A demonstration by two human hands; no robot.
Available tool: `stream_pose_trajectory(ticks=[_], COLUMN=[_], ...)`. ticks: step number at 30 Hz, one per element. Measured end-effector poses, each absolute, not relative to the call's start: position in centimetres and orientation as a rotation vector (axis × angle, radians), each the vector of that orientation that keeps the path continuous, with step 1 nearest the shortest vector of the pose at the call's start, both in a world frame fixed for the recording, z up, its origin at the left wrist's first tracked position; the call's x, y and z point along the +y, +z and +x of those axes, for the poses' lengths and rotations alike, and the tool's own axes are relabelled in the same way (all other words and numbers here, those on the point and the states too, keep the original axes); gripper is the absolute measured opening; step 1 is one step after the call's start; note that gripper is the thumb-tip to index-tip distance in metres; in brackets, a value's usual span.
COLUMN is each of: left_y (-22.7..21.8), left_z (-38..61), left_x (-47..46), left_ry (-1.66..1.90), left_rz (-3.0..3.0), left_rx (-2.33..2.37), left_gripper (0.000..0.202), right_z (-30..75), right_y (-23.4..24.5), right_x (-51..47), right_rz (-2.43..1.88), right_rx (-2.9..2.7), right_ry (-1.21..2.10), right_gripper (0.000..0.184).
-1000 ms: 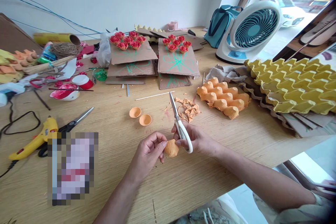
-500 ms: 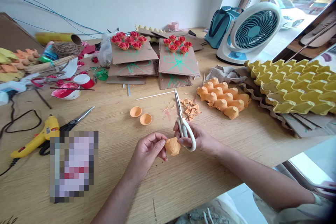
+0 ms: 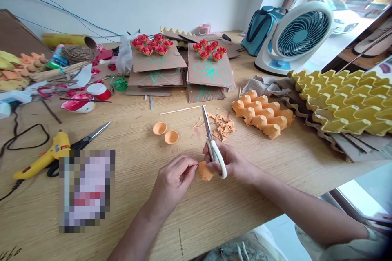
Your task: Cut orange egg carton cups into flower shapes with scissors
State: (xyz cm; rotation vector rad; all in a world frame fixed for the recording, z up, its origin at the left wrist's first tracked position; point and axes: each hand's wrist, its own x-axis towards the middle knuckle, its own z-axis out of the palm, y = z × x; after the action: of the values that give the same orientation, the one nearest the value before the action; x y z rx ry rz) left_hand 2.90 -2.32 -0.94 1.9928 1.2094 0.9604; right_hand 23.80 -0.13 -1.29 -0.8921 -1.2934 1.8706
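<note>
An orange egg-carton cup (image 3: 205,171) is held just above the table's front part, between my two hands. My left hand (image 3: 174,177) has its thumb and forefinger pinched at the cup's left edge. White-handled scissors (image 3: 218,159) are in my right hand (image 3: 234,162), their blades together and pointing up and away from me. Fingers of that hand also touch the cup's right side, partly hidden behind the handles. Two more orange cups (image 3: 171,137) sit hollow side up beyond my left hand. Orange scraps (image 3: 223,126) lie in a heap past the scissors.
At right are an orange egg-carton piece (image 3: 263,114), yellow egg trays (image 3: 352,102) and a fan (image 3: 294,40). Red paper-like flowers (image 3: 153,45) stand on cardboard sheets (image 3: 159,63) behind. At left lie a yellow glue gun (image 3: 45,159), black scissors (image 3: 88,136) and a paint bowl (image 3: 78,104).
The cup has turned a little and shifted slightly right. My left fingers have moved from gripping over its side to a pinch at its edge. The scissors have tilted slightly.
</note>
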Motion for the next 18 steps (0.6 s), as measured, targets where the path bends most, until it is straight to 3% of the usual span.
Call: stream_pose_trajectory(ticks=[18], left_y=[-1.56], left_z=[3.47], left_x=[-2.18], left_ry=[0.986], left_rz=[1.578], left_rx=[1.341], left_gripper=[0.01], right_z=[23.75], right_y=[-1.33], right_x=[-0.01], right_rz=[-0.822], right_rx=[-1.3], right_ry=[1.869], right_gripper=[0.042])
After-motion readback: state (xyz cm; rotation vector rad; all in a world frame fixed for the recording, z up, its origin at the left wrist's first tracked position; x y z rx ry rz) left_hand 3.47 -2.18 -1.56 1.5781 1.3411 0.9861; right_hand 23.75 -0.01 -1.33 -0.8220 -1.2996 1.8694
